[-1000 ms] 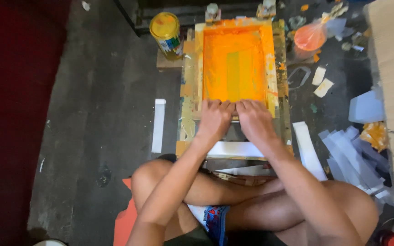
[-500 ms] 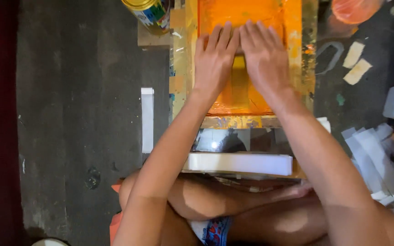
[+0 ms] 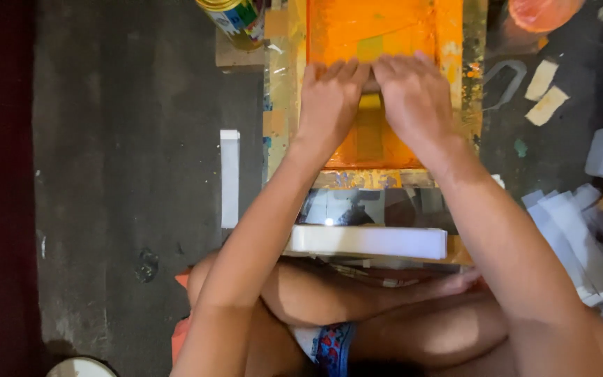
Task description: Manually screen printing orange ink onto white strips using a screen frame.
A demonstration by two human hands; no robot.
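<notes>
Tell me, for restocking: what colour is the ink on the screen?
Orange, on the screen, head view.

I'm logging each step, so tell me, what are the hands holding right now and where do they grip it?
Both hands, left and right, press side by side on something hidden beneath them on the orange screen. The grip itself cannot be told.

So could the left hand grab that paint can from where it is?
Probably yes. The left hand rests on the orange screen, and the paint can stands just beyond the frame's left edge, with nothing in between.
</notes>
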